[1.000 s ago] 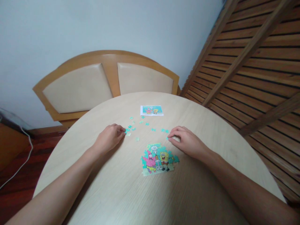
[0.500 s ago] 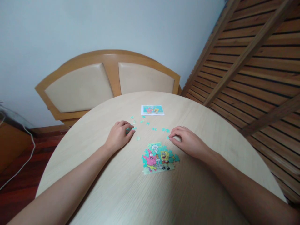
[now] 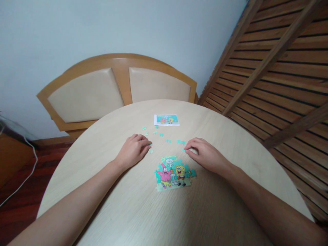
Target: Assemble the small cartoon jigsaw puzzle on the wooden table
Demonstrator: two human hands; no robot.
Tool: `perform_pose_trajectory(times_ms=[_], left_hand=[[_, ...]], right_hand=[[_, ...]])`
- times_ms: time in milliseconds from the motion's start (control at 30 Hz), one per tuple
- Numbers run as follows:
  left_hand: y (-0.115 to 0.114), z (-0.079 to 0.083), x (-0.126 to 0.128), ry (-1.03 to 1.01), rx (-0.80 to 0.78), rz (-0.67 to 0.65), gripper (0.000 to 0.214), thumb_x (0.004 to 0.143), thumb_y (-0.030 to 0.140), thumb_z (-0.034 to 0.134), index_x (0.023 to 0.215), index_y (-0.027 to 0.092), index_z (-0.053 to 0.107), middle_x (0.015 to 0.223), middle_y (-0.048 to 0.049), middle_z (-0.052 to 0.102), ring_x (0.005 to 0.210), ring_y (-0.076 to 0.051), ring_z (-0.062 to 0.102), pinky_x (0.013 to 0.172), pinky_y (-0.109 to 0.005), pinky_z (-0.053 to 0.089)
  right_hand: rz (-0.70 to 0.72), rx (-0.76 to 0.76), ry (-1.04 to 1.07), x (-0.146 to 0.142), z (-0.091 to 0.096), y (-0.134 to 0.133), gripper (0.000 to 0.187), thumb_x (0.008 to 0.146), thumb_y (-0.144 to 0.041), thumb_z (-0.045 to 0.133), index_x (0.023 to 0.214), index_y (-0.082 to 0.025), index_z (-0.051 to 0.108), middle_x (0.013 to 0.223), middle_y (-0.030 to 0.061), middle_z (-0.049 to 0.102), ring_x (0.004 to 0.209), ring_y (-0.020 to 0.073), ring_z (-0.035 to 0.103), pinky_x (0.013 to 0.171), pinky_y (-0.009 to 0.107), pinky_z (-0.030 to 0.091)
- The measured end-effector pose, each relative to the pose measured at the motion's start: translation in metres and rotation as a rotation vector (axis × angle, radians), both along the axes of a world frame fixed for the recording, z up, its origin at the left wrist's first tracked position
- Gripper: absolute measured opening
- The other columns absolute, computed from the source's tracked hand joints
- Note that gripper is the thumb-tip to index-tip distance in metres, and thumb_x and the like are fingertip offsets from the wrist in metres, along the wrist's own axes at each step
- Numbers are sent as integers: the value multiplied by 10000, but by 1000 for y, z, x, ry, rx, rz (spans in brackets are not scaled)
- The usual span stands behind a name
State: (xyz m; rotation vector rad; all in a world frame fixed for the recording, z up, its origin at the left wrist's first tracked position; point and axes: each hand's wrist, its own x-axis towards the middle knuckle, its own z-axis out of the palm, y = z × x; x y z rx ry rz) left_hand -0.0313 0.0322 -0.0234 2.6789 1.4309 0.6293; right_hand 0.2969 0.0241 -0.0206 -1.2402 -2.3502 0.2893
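Note:
A partly assembled cartoon jigsaw (image 3: 173, 171) lies on the round pale wooden table (image 3: 143, 212). Several loose teal pieces (image 3: 167, 140) are scattered beyond it. My left hand (image 3: 135, 150) rests palm down with fingers curled, its fingertips on loose pieces left of the jigsaw; whether it grips one is hidden. My right hand (image 3: 203, 154) lies to the right of the jigsaw, fingers curled together, fingertips touching a teal piece (image 3: 183, 150) at the jigsaw's upper right.
A small reference picture (image 3: 166, 120) lies at the table's far side. A wooden bench back with two beige cushions (image 3: 115, 89) stands behind the table. Slatted wooden panels (image 3: 282, 68) lean at the right. A cable (image 3: 23, 171) runs over the floor at left.
My left hand has slid to the right across the loose pieces, closer to the jigsaw. My right hand has stayed where it was.

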Motion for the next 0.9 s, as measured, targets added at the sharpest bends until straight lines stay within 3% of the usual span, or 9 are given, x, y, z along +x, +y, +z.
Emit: perform_pose_trajectory(times_ms=[333, 633, 733, 900], left_hand=[[2, -1, -7, 6, -13, -50, 269, 971, 200, 479, 1046, 210, 737, 1080, -73, 738, 1002, -243, 639, 912, -412, 492], [-10, 9, -3, 70, -19, 32, 182, 965, 253, 542, 976, 228, 722, 1015, -49, 757, 955, -266, 647, 814, -402, 478], [-13, 10, 0, 67, -22, 31, 194, 969, 248, 532, 1017, 220, 718, 1029, -50, 750, 972, -267, 637, 838, -413, 483], [-21, 13, 10, 83, -13, -100, 226, 991, 270, 513, 1058, 214, 721, 1093, -68, 716, 1003, -254, 619, 867, -416, 487]], right_hand=[[-97, 14, 50, 9, -6, 7, 257, 917, -112, 524, 1055, -213, 715, 1072, 78, 730, 1028, 239, 683, 941, 428, 543], [-195, 71, 109, 13, -21, 18, 378, 894, -39, 437, 1143, -187, 680, 1122, 97, 726, 1059, 244, 670, 976, 451, 532], [-163, 102, 117, 8, -22, 18, 342, 928, -85, 447, 1158, -192, 677, 1117, 91, 729, 1074, 256, 650, 985, 479, 518], [16, 96, 44, -3, -21, 11, 299, 1008, -282, 495, 1238, -247, 683, 1276, 78, 693, 1256, 284, 562, 1086, 531, 442]])
